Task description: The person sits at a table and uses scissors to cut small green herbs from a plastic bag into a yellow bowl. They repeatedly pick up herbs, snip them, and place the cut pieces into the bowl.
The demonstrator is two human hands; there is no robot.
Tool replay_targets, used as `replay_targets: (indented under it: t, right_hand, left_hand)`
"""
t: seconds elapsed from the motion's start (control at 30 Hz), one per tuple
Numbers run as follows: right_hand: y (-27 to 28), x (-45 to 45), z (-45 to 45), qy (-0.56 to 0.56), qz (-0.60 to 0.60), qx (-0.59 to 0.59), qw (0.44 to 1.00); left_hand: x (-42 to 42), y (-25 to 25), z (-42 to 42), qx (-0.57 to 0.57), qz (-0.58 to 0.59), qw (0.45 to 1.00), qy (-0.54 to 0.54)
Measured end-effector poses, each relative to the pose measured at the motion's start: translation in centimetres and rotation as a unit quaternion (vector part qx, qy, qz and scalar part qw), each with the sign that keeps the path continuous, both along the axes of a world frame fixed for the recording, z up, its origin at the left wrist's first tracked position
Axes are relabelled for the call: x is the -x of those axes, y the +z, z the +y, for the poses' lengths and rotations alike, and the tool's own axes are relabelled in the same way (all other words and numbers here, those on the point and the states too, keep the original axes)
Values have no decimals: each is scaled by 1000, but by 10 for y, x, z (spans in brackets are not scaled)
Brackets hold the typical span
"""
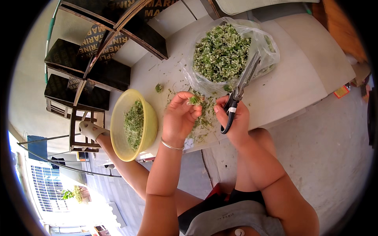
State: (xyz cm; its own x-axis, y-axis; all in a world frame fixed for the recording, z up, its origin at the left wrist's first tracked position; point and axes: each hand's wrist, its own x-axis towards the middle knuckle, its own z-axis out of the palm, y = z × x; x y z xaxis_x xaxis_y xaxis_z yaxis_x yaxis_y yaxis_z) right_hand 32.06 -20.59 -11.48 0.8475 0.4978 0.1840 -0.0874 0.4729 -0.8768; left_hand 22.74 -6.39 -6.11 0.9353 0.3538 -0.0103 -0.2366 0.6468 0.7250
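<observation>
Between the fingertips of my left hand (181, 115) is a small green and white flower head (195, 100). My right hand (234, 121) grips dark-handled scissors (236, 96), whose blades point up and away over the edge of a clear plastic bag (267, 56). That bag lies open, filled with white-green flower heads (221, 53). To the left, a yellow plastic bowl (152, 118) stands with cut green and white flower bits (134, 125) inside. Plant scraps (202, 124) lie on the pale table (283, 76) under and between my hands. One loose flower head (159, 88) rests beyond the bowl.
Dark panelled wooden chairs or benches (103, 50) stand at the upper left. A light chair edge (260, 4) borders the table at the top. At the right, a red and yellow box (342, 92) is beside the table. My legs are below the table's near edge.
</observation>
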Motion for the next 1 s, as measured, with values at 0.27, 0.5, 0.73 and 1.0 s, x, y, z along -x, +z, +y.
replay_targets:
  t: [0.27, 0.5, 0.73, 1.0]
  right_hand:
    - [-5, 15, 10, 40, -26, 49, 998]
    - [-2, 24, 13, 58, -27, 56, 996]
    - [-1, 29, 16, 97, 10, 57, 994]
    - [-2, 22, 14, 128, -174, 145, 966]
  left_hand:
    - [38, 13, -9, -55, 43, 990, 120]
    - [60, 18, -10, -409, 121, 858, 287]
    - [71, 22, 4, -432, 19, 860, 270]
    - [75, 24, 1, -287, 28, 928, 237]
